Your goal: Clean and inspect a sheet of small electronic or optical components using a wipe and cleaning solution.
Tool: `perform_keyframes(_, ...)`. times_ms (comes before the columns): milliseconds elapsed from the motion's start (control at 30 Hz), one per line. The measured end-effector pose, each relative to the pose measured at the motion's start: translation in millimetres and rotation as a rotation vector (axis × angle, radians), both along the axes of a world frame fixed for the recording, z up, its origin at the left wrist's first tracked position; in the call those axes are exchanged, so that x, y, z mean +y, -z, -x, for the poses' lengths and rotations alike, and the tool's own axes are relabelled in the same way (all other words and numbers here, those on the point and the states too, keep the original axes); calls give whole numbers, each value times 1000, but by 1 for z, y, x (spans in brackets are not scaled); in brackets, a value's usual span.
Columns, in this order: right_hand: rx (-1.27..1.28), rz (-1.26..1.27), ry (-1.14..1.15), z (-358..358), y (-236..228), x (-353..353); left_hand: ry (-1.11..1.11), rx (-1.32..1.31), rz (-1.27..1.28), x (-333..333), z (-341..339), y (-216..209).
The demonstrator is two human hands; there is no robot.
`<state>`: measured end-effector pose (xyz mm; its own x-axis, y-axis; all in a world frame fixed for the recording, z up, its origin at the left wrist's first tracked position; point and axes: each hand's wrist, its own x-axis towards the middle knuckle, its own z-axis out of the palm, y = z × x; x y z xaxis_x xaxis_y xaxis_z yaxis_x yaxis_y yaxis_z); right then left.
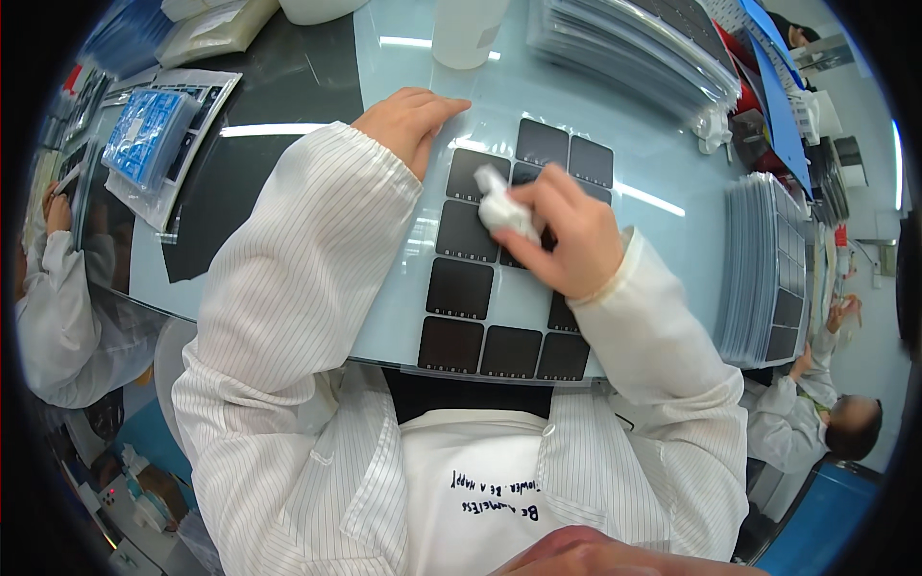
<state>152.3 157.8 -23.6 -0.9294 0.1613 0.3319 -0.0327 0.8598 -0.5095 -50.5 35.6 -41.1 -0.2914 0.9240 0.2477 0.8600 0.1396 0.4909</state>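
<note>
A clear sheet (520, 305) bearing dark, rounded square panels lies on the glassy tabletop in front of me. My right hand (567, 230) is closed round a crumpled white wiping cloth (506, 213), pressed over the panels at the sheet's middle left. Some panels are partly hidden under that hand. Near the sheet's upper left corner rests my left hand (408, 123), its fingers stretched out and holding nothing. A dark panel (543, 141) at the top and another panel (451, 344) at the near left show plainly.
Thick stacks of clear sheets stand at the upper right (634, 48) and right (759, 269). A white bottle (468, 34) is at the far edge. Blue wrapped packs (149, 139) lie on the left beside a black mat (259, 182). Other people work at both sides.
</note>
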Motion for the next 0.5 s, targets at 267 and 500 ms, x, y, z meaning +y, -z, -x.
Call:
perform_keyframes(267, 200, -160, 413, 16, 27, 35, -12, -67, -57, 10, 6, 8)
perform_keyframes(500, 147, -93, 298, 47, 11, 21, -11, -149, -69, 9, 6, 7)
